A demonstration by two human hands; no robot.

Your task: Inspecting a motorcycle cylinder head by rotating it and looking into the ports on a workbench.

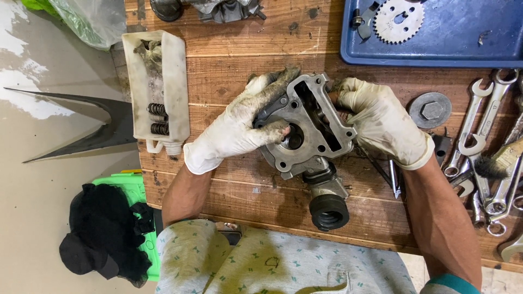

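Note:
A grey metal engine cylinder head (313, 128) rests on the wooden workbench (245, 81), with a black ribbed rubber intake boot (328, 211) pointing towards me. My left hand (239, 128), in a dirty white glove, grips its left side, thumb pressed at the round port. My right hand (381, 120), also gloved, holds the right side, fingers at the open cavity.
A white plastic tub (136, 76) holding valve springs (157, 118) lies at the left. A blue tray (463, 38) with a sprocket (399, 20) sits top right. Several wrenches (485, 147) and a large washer with bolt (430, 110) lie right. A black cloth (103, 234) lies on a green box below left.

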